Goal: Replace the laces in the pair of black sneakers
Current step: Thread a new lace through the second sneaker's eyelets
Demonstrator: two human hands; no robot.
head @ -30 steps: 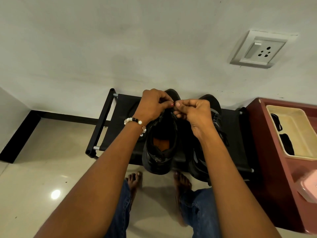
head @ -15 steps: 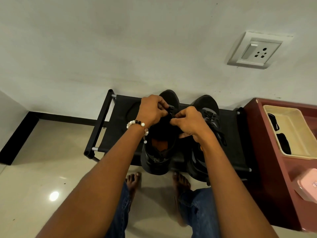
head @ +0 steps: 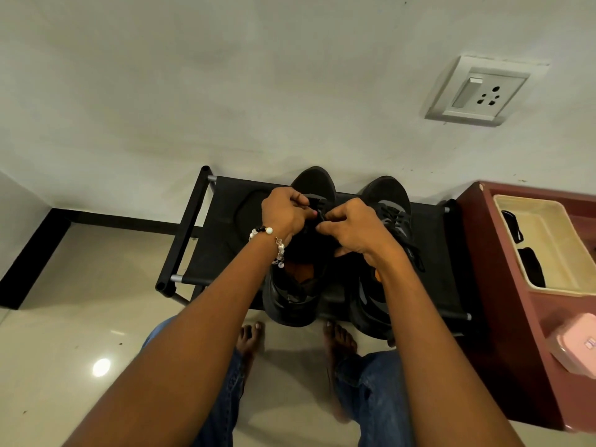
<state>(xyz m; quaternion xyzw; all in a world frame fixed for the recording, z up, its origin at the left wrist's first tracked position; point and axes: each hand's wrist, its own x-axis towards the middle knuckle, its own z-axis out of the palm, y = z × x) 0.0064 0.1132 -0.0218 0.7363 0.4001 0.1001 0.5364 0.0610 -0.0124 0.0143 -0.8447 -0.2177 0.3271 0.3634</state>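
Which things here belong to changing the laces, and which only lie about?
For the job: left sneaker, right sneaker, black lace, left hand, right hand.

Lying about: shoe rack, cream tray, pink box, wall socket.

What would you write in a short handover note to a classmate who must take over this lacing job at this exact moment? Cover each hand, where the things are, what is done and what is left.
Left hand: fingers curled, pinching the black lace over the left sneaker.
Right hand: also pinching the lace, close to the left hand.
Both sneakers stand side by side on the black rack, toes to the wall.
Done: the right sneaker shows laces across its front.
Left: finish lacing the left sneaker; how many eyelets are threaded is hidden by the hands. Dark items in the beige tray cannot be identified.
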